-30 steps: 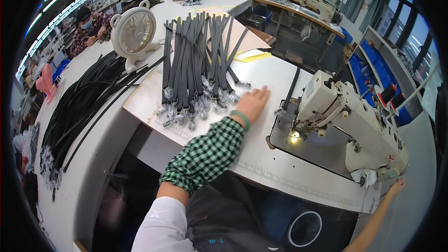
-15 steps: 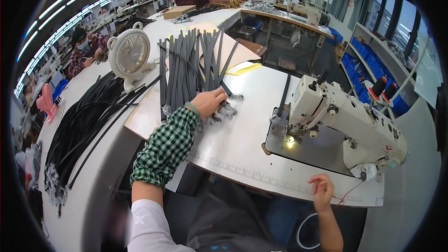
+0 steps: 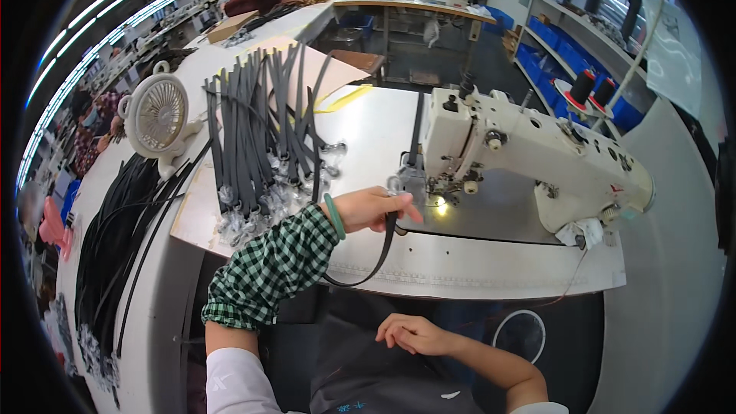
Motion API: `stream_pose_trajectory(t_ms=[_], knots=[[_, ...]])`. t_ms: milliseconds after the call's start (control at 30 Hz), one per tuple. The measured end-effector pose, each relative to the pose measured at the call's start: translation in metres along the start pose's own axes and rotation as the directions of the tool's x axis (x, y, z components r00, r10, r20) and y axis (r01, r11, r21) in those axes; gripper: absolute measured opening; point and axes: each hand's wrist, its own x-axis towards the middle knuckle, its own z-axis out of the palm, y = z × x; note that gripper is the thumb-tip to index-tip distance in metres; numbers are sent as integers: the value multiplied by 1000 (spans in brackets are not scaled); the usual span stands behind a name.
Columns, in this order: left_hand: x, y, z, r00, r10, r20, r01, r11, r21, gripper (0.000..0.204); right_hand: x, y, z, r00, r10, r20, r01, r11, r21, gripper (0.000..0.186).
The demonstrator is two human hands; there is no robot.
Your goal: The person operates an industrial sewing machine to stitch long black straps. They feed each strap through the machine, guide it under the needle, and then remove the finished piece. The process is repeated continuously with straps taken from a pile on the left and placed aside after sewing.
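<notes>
My left hand (image 3: 368,208) is closed on a dark grey strap (image 3: 379,257), which hangs in a loop over the table's front. Its fingertips are left of the white sewing machine's (image 3: 491,138) lit needle area, just below a clear-wrapped metal fitting (image 3: 408,180) on another strap (image 3: 416,126). My right hand (image 3: 410,333) is over my lap, below the table edge (image 3: 498,284), fingers loosely bent and apart, holding nothing. A pile of grey straps (image 3: 257,123) with wrapped fittings lies on the left of the table.
A white fan (image 3: 157,111) stands behind long black straps (image 3: 107,238) on the curved left table (image 3: 146,276). Spools (image 3: 584,88) sit above the machine; shelves with blue bins (image 3: 548,38) stand at right rear. A co-worker (image 3: 88,153) is at far left.
My left hand has moved from the pile of straps rightward toward the machine, now with a strap in it. My right hand has moved left from the table's front edge to over my lap.
</notes>
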Motion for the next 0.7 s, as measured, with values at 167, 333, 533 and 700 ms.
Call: stream_pose_trajectory(t_ms=[167, 333, 533, 700], knots=[[13, -7, 29, 988, 7, -156, -32, 987, -157, 40, -8, 8, 2, 838, 3, -546, 134, 969, 210, 41], [16, -14, 56, 963, 29, -269, -71, 987, -147, 27, 13, -5, 0, 949, -143, -280, 284, 768, 574, 40], [36, -44, -16, 880, -64, -470, 53, 998, -38, 27, -5, 62, 12, 988, 156, -12, -156, 988, 0, 28], [28, -54, -28, 660, 15, -751, 4, 1000, 24, 48, -24, 52, 12, 977, 212, -25, -214, 972, -101, 31]])
